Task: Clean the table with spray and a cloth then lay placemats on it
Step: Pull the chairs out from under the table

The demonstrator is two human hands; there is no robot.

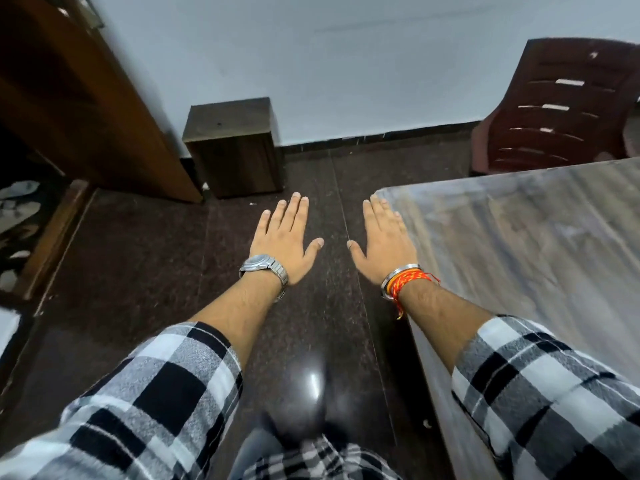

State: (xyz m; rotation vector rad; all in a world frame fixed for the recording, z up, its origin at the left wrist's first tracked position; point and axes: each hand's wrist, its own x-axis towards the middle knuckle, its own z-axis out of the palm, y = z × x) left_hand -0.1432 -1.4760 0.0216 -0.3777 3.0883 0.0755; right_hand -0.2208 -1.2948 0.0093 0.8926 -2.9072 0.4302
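Note:
A table (526, 244) with a glossy grey wood-grain top fills the right side, its near-left corner rounded. My left hand (285, 239) is stretched out flat, palm down, over the dark floor, with a metal watch on the wrist. My right hand (384, 242) is also flat with fingers spread, hovering at the table's left edge, with a bangle and red threads on the wrist. Neither hand holds anything. No spray bottle, cloth or placemats are in view.
A maroon plastic chair (568, 105) stands behind the table's far side by the wall. A small dark wooden box (233, 147) sits on the floor against the wall. A brown wooden door (79, 98) stands at the left, with footwear (17, 202) beyond it.

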